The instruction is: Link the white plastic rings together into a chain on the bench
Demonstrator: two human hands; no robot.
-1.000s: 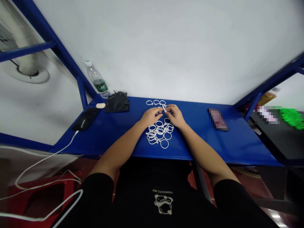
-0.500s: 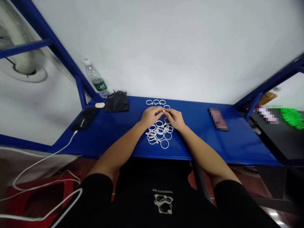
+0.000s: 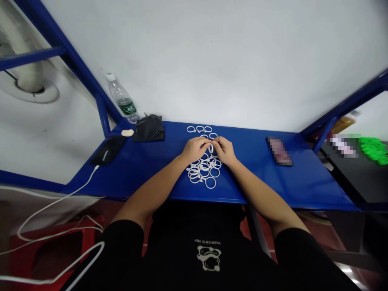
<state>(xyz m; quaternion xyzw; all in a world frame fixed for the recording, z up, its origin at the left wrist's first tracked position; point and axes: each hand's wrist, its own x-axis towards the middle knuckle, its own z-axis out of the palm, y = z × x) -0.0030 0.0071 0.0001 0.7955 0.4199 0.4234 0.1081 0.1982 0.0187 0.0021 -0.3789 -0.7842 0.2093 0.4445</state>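
Over the middle of the blue table, my left hand (image 3: 195, 149) and my right hand (image 3: 223, 150) meet at the fingertips. Both are closed in a pinch on one white curtain ring (image 3: 211, 149), which hangs between them; the fingers cover its top. Just below my hands lies a loose pile of several similar white rings (image 3: 205, 172), some overlapping, each with a small tab. Beyond my fingers, a few more rings (image 3: 200, 129) lie in a row near the wall, and single ones sit close to my knuckles.
A water bottle (image 3: 124, 101), a black plastic bag (image 3: 149, 128), a small beige piece (image 3: 127, 132) and a black power bank (image 3: 108, 150) with a white cable (image 3: 77, 182) are on the left. A phone (image 3: 279, 151) lies right. Blue frame bars (image 3: 103, 117) flank the table.
The pinched ring now hangs below my fingertips, where before only a small white bit showed between them. My hands stay nearly in place, and the rings on the table lie as before.
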